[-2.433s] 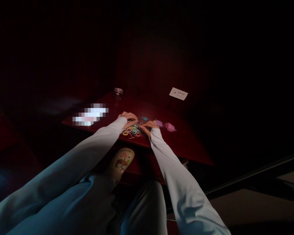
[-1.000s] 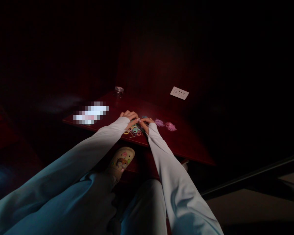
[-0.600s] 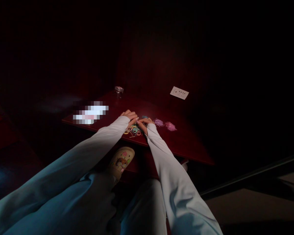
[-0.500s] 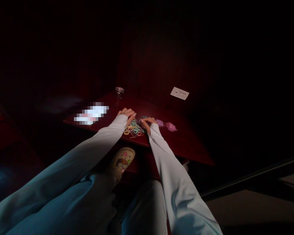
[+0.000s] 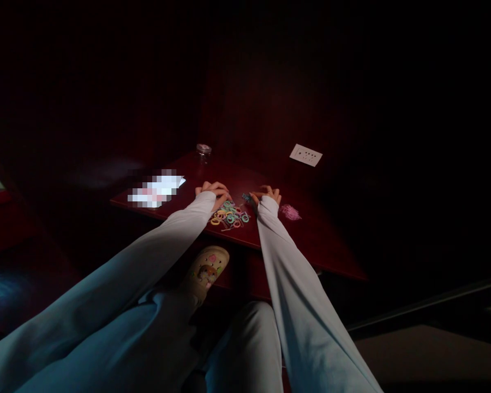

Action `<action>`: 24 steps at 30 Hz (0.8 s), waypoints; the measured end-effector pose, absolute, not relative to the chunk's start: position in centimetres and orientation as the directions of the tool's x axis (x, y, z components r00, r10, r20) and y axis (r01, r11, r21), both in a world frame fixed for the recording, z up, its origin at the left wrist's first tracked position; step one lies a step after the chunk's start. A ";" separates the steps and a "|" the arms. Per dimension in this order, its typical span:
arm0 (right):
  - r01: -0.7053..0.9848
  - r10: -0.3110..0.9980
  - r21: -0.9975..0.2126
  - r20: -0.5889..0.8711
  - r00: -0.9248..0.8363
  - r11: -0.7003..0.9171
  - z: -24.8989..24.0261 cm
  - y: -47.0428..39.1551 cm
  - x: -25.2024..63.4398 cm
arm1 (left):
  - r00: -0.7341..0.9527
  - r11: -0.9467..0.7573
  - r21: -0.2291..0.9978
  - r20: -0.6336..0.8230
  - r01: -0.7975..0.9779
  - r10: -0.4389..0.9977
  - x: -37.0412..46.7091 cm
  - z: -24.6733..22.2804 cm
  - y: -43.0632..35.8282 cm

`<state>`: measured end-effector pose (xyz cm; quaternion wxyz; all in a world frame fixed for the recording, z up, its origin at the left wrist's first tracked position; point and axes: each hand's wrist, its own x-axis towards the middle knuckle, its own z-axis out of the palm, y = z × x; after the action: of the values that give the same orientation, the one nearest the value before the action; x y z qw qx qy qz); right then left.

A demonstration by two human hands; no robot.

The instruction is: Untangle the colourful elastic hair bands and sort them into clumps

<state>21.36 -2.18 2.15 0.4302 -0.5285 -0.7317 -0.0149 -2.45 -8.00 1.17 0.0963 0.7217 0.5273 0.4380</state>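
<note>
Small coloured bands (image 5: 229, 216) in yellow, green, pink and purple lie in a loose pile near the front edge of the dark red table (image 5: 327, 245). My left hand (image 5: 217, 192) rests at the pile's upper left, its fingers bent and close together; what its fingertips hold, if anything, is too small to name. My right hand (image 5: 265, 195) is at the pile's upper right, thumb and fingers apart, beside a small teal cluster (image 5: 246, 198). Right of that hand lies a pink bundle (image 5: 290, 212).
A bright, pixelated flat object (image 5: 157, 189) lies on the table's left. A clear lidded jar (image 5: 203, 153) stands at the back. On the wall is a white socket plate (image 5: 306, 155). Below the table edge shows a beige clog (image 5: 208, 267).
My right hand has moved right, away from the pile and my left hand, and its fingers have spread. It now covers the place of the purple bundle. The view has shifted slightly.
</note>
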 end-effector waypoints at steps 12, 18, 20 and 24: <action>0.645 0.829 -0.614 0.557 -0.055 0.456 3.4 -8.0 22.2 | 0.052 -0.438 0.638 0.529 0.633 0.847 -2.6 1.7 -8.9; 0.565 0.748 -0.495 0.501 -0.435 0.660 3.3 -11.5 21.9 | -0.043 -0.378 0.660 0.528 0.650 0.848 -2.0 1.7 -8.8; 0.577 0.732 -0.455 0.486 -0.477 0.678 3.4 -12.2 21.4 | -0.037 -0.377 0.660 0.523 0.650 0.851 -2.0 1.6 -8.7; 0.602 0.730 -0.415 0.443 -0.521 0.682 3.9 -13.1 20.6 | -0.016 -0.385 0.661 0.514 0.644 0.857 -2.2 1.6 -8.5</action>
<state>20.61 -13.09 3.92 0.3028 -0.3846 -0.8656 0.1052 -2.16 -8.46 1.59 0.1156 0.6919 0.5424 0.4623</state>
